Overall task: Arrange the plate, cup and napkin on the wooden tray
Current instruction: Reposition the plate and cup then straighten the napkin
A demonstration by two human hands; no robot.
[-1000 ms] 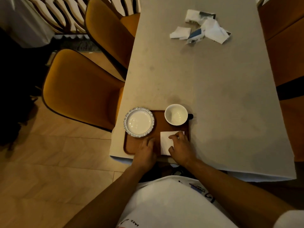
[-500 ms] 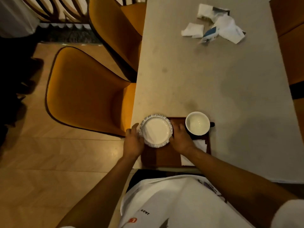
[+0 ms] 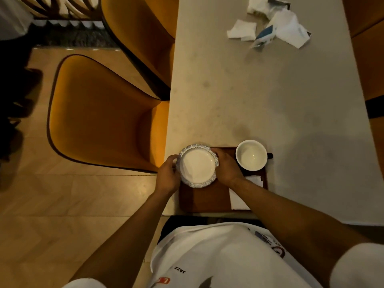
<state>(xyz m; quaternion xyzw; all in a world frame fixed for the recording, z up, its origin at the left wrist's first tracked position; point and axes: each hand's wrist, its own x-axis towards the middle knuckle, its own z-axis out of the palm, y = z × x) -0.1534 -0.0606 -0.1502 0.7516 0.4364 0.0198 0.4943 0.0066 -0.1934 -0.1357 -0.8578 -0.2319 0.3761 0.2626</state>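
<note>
A white plate (image 3: 197,165) with a patterned blue rim sits over the far left corner of the wooden tray (image 3: 205,199), at the table's near left corner. My left hand (image 3: 168,176) grips its left rim and my right hand (image 3: 227,169) grips its right rim. A white cup (image 3: 251,154) with a dark handle stands at the tray's far right corner. A white napkin (image 3: 239,199) lies on the tray's right side, partly hidden under my right forearm.
The grey table (image 3: 270,96) carries crumpled papers and packets (image 3: 276,23) at the far end. Two mustard chairs (image 3: 104,113) stand along the table's left side. Wooden floor lies to the left.
Both hands left the napkin and took hold of the plate on either side. The plate has shifted slightly toward me on the tray.
</note>
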